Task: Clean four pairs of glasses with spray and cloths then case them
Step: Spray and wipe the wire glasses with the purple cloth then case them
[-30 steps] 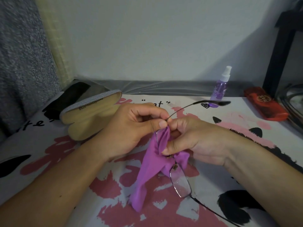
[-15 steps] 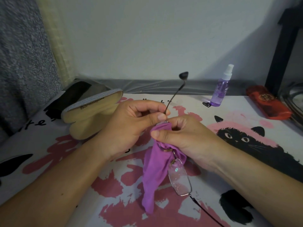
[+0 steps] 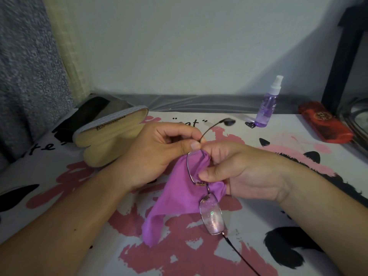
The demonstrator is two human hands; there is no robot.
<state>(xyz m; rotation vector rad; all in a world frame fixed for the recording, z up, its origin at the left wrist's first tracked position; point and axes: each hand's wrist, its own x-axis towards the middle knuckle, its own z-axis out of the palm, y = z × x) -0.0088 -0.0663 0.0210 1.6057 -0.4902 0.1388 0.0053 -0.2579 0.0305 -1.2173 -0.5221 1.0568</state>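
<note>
A thin metal-framed pair of glasses [image 3: 212, 216] hangs between my hands above the patterned surface. My left hand [image 3: 159, 154] pinches the frame at the hinge of the upper lens, whose temple arm sticks up and to the right. My right hand [image 3: 235, 172] pinches a purple cloth [image 3: 179, 196] around that upper lens. The lower lens is bare and smeared, and its temple arm trails toward me. An open grey glasses case [image 3: 111, 136] with a beige lining lies at the left. A purple spray bottle [image 3: 267, 104] stands at the back right.
A shut red glasses case [image 3: 324, 124] lies at the far right, beside a metal rim [image 3: 356, 116] and a black post [image 3: 342, 56]. A dark case or pouch [image 3: 79, 116] sits behind the open case. The cat-printed sheet [image 3: 278, 226] ends at a wall behind.
The glasses have tilted: the upper temple arm swung up, then back down to the right. My right hand's fingers have shifted on the cloth over the upper lens.
</note>
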